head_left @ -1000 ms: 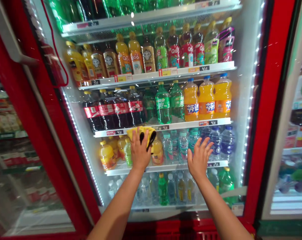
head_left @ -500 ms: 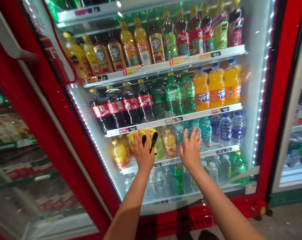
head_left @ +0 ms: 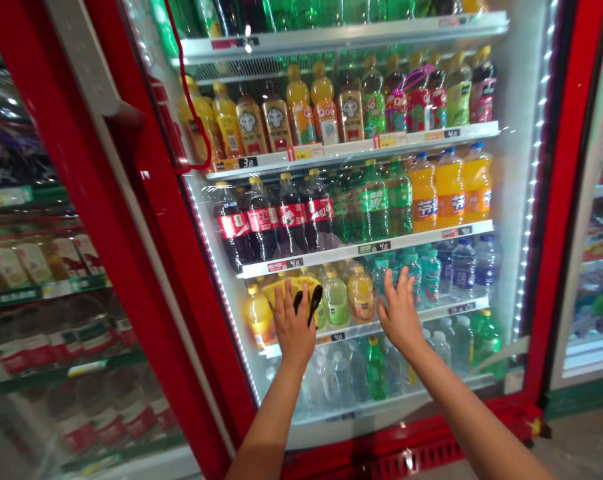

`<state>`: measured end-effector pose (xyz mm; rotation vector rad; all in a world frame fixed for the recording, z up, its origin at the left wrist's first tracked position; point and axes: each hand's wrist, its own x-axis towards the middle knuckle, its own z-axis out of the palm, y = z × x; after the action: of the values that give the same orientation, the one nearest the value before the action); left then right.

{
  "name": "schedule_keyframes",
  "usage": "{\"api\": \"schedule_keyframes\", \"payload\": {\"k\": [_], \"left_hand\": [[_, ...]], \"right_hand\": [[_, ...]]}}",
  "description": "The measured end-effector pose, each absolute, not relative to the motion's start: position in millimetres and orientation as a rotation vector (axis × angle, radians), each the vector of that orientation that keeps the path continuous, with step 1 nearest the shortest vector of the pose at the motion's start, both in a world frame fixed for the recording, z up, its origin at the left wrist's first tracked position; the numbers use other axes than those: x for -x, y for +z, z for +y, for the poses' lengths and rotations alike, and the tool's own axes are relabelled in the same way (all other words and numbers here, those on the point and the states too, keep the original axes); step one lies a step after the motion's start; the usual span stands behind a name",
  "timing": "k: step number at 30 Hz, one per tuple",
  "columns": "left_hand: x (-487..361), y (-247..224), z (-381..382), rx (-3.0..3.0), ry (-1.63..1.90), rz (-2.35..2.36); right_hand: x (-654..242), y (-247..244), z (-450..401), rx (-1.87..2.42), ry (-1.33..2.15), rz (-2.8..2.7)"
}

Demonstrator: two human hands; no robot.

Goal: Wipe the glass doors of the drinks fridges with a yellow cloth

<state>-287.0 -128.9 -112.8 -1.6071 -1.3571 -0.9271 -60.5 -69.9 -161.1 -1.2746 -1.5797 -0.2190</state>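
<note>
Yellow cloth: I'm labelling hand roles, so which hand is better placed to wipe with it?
Probably the left hand: it is spread over the yellow cloth. The right hand is apart from the cloth, with none showing under it.

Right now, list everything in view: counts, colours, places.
cooler: one, red, centre
top bottles: several, mostly green, uppermost
mixed bottles: many, multicoloured, second shelf
colas: four frontmost, dark, third shelf
sodas: several, green, beside colas
orange sodas: three frontmost, orange, third shelf
short bottles: many, multicoloured, fourth shelf
bottom bottles: several, mostly clear, fifth shelf
side cases: two, multicoloured contents, flanking
cloth: one, yellow, at left hand
loops: two, black, on cloth
left hand: one, on cloth
right hand: one, spread, rightward
</note>
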Motion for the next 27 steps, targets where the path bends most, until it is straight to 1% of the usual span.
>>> {"api": "schedule_keyframes", "payload": {"k": [3, 5, 8, 10, 13, 16, 17, 19, 21, 23, 25, 27], "left_hand": [[290, -125, -130, 1.798, -0.774, -1.215], [291, -110, -127, 1.901, -0.68, -1.112], [303, -76, -129, 1.805, -0.758, -1.168], [318, -70, -136, 1.654, -0.883, -1.29], [336, -97, -148, 1.577, -0.952, -1.376], [341, -124, -152, 1.79, -0.781, -1.24], [341, -123, -151, 1.86, -0.718, -1.183], [344, -108, -148, 1.894, -0.685, -1.156], [352, -86, -149, 1.793, -0.774, -1.243], [365, -76, -155, 1.652, -0.883, -1.343], [380, -88, -166, 1.589, -0.926, -1.395], [393, -114, -176, 1.646, -0.876, -1.378]], "right_hand": [[78, -158, -75, 1.252, -0.174, -1.561], [92, -155, -80, 1.241, -0.139, -1.546], [112, -151, -88, 1.211, -0.119, -1.529], [125, -149, -93, 1.187, -0.125, -1.528], [144, -147, -103, 1.167, -0.158, -1.55], [161, -144, -112, 1.158, -0.217, -1.598], [166, -142, -115, 1.147, -0.242, -1.624], [176, -139, -119, 1.107, -0.295, -1.689], [184, -136, -120, 1.054, -0.349, -1.749], [192, -136, -120, 1.009, -0.4, -1.793], [198, -137, -119, 0.991, -0.443, -1.818], [200, -140, -119, 0.995, -0.474, -1.83]]}}
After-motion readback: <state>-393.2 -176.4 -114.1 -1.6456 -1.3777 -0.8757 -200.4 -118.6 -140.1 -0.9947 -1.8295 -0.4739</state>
